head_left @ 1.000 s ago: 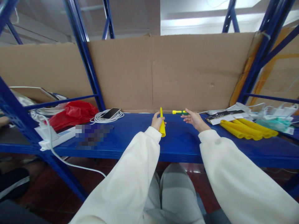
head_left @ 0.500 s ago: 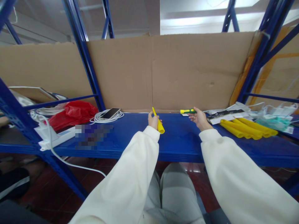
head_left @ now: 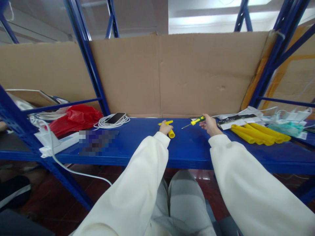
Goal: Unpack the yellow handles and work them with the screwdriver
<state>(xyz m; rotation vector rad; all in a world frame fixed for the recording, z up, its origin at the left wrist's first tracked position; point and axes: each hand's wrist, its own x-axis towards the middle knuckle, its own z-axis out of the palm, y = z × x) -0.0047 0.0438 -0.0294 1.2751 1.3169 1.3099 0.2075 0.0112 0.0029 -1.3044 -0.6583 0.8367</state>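
Note:
My left hand [head_left: 164, 127] is closed around a yellow piece [head_left: 171, 133], whose round end points down toward me; a short yellow bar sticks out to the right above the fingers. In my right hand [head_left: 208, 124] is a yellow and green screwdriver [head_left: 198, 120], its thin shaft slanting down to the left. The shaft's tip is apart from the yellow piece. Both hands are over the blue shelf [head_left: 187, 144]. Close to my right wrist lie several yellow tubes [head_left: 256, 133].
To the left are a phone [head_left: 116, 118] on a coiled white cable, a red plastic bag [head_left: 78, 118] and a white box [head_left: 66, 144]. At the right lie a black and white package [head_left: 237, 121] and a teal bundle [head_left: 285, 129]. Cardboard [head_left: 197, 75] stands behind.
The yellow piece has turned in my left hand, its round end now facing me more. The screwdriver has tilted from level to tip-down, with its shaft now plainly visible.

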